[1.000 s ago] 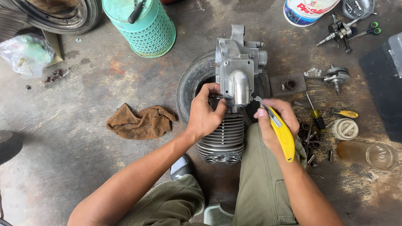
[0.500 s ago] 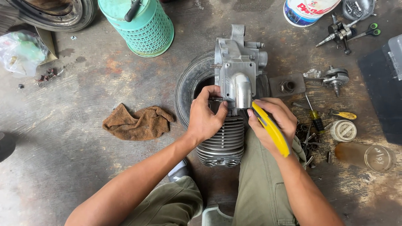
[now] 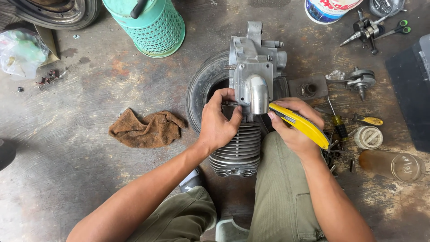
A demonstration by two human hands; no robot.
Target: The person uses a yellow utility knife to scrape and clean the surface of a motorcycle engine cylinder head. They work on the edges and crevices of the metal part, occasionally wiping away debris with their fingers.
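The engine lies on a tyre on the floor (finned cylinder toward the person). The left hand grips its side; the right hand is closed on a yellow knife beside the elbow pipe. A rag lies left.

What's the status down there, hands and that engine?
Left hand grips engine by its elbow pipe. Right hand holds yellow utility knife, tip at the pipe. Engine sits on small tyre. Nothing blocking.

A round white tub with a red-and-blue label stands at the top edge.
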